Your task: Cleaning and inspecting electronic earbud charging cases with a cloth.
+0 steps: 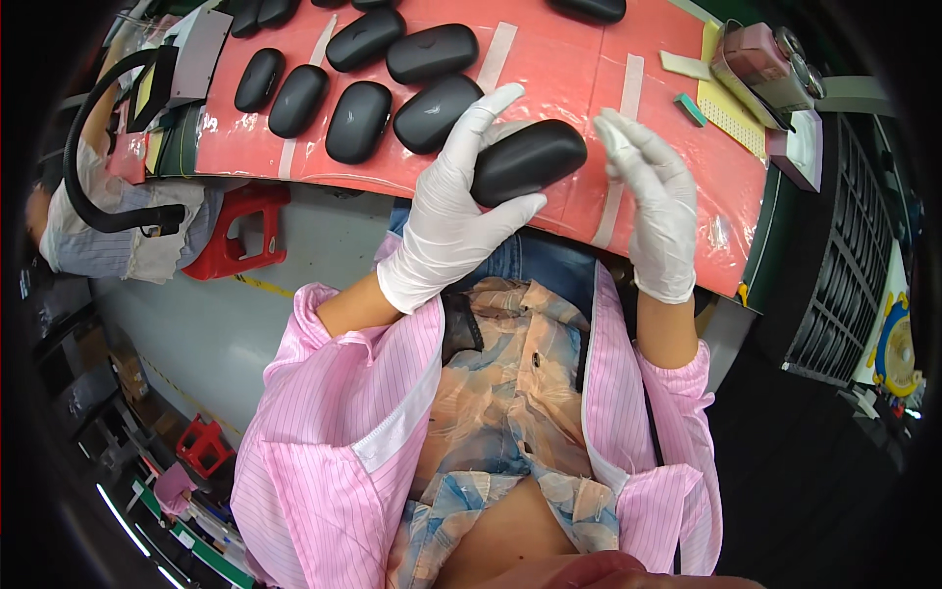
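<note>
A smooth black oval case rests in my left hand, tilted above the near edge of the work surface. The white-gloved fingers wrap round its left end, with the thumb along its near side. Just to the right, apart from the case, my white-gloved right hand is raised with its fingers bent and pressed together. Whether a small white thing is pinched at those fingertips is hard to make out. Several similar black cases lie beyond my left hand.
The table carries a pink-red mat with pale tape strips. At its right are a small green block, a beige strip and a metal holder. A black flexible arm, a red stool and another person's sleeve are at the left.
</note>
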Demonstrator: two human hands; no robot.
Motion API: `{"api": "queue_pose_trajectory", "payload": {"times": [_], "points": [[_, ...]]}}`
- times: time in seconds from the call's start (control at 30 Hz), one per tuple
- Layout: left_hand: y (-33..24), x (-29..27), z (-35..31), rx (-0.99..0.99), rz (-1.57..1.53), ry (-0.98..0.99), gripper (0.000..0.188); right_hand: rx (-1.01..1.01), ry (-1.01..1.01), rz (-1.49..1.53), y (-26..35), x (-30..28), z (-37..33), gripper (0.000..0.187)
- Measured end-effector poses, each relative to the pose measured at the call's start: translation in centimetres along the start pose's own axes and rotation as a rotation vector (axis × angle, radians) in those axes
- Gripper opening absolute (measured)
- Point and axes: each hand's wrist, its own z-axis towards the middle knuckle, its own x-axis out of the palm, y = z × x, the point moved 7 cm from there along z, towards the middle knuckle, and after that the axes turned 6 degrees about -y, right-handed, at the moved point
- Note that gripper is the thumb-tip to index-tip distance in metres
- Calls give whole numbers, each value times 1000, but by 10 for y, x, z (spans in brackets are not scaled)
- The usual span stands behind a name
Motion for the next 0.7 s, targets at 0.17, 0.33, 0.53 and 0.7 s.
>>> {"api": "queue_pose_trajectory", "payload": {"times": [0.17,0.33,0.53,0.7], "points": [[-11,2,2,314,477,-85,79,-766,106,-644,29,44,-32,35],[-29,-1,-2,575,502,-175,76,-914,-27,-782,44,42,-40,39],[-37,7,-4,558,427,-89,80,128,113,243,-10,34,-20,28],[-36,4,-5,576,635,-184,86,-1000,50,-714,46,45,-54,37]]}}
